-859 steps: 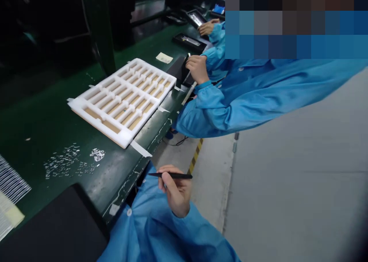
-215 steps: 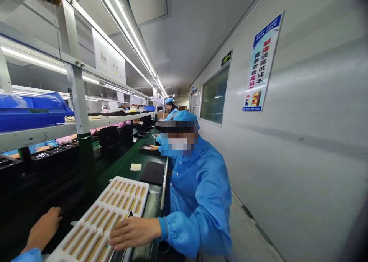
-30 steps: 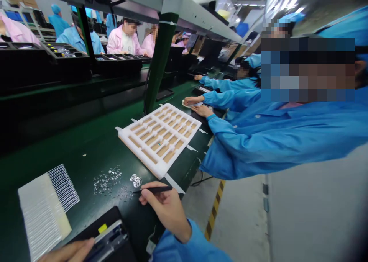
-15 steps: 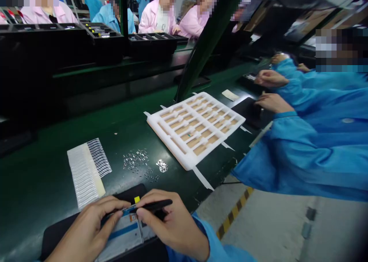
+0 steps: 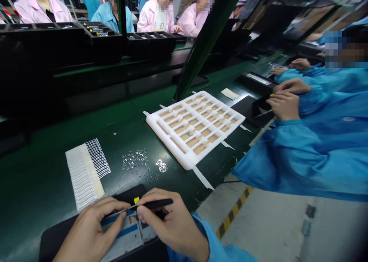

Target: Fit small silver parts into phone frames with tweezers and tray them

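Note:
My left hand [image 5: 89, 231] grips the edge of a flat phone-sized device [image 5: 122, 231] covered by a white film with a blue stripe. The device lies on a black mat [image 5: 60, 243] at the near edge of the green workbench [image 5: 86, 139]. My right hand [image 5: 171, 225] holds black tweezers [image 5: 155, 204], with their tips reaching the device's top edge near a small yellow tag [image 5: 136, 200]. What the tips touch is hidden behind my fingers.
A white foam tray [image 5: 166, 143] with tan-lined slots is taped to the bench. Small shiny parts [image 5: 135, 158], a foil scrap [image 5: 161, 165] and a white comb-like strip [image 5: 86, 170] lie nearby. A co-worker's hands [image 5: 284, 105] work at the right. Black trays stand beyond.
My right hand has moved from above the scattered parts to the device, bringing the tweezers with it. My left hand now grips the device, and the co-worker's hands have shifted.

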A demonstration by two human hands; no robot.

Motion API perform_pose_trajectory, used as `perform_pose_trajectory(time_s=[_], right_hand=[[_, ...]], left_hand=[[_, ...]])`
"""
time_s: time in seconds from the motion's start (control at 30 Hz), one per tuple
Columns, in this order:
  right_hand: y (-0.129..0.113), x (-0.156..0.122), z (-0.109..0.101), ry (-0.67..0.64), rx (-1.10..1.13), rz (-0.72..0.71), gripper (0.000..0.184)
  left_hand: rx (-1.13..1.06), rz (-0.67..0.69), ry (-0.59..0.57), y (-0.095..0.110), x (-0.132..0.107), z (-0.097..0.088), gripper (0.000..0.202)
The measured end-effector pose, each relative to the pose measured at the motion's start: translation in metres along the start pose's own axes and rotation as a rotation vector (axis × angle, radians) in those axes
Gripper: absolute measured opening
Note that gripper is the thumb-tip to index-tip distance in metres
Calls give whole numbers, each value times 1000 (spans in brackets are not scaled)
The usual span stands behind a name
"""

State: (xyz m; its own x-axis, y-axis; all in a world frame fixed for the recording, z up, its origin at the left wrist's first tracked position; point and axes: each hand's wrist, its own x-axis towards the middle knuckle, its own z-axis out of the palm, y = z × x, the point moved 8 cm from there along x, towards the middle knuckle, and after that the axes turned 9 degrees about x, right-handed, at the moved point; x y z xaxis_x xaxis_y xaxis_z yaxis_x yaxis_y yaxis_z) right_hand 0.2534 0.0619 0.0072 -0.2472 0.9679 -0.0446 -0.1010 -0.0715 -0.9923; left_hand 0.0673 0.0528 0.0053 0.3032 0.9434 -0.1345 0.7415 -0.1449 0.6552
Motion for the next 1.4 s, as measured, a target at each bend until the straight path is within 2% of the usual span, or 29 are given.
perform_pose_trajectory(time_s=[0.2, 0.43, 0.6, 0.73, 0.83, 1.03, 1.13, 1.23, 1.3, 1.4], right_hand=[[1, -1, -1, 16, -16, -13, 13], [-17, -5, -1, 47, -43, -246, 9], [-21, -9, 1, 8, -83, -328, 14], [-20, -12, 4, -54, -119, -404, 18], [-18, -14, 5, -76, -144, -452, 18], [-10, -15, 8, -65, -142, -397, 19], [-8, -15, 11, -63, -160, -366, 19], [-7, -14, 8, -25, -130, -340, 17], [-8, -13, 4, 14, -100, -335, 15], [-10, -13, 1, 61, -70, -345, 14]], left_hand=[[34, -24, 62, -5, -3, 3, 22], [114, 7, 146, -2, -2, -1, 17], [134, 65, 155, 7, -2, -3, 19], [204, 172, 171, 18, 0, -7, 20], [313, 301, 190, 28, -5, -13, 28], [688, 573, 302, 44, -29, -14, 38], [719, 521, 299, 32, -20, -21, 35], [811, 368, 375, 4, 1, -41, 38], [878, 313, 421, -14, 13, -50, 42], [939, 312, 418, -29, 22, -48, 45]])
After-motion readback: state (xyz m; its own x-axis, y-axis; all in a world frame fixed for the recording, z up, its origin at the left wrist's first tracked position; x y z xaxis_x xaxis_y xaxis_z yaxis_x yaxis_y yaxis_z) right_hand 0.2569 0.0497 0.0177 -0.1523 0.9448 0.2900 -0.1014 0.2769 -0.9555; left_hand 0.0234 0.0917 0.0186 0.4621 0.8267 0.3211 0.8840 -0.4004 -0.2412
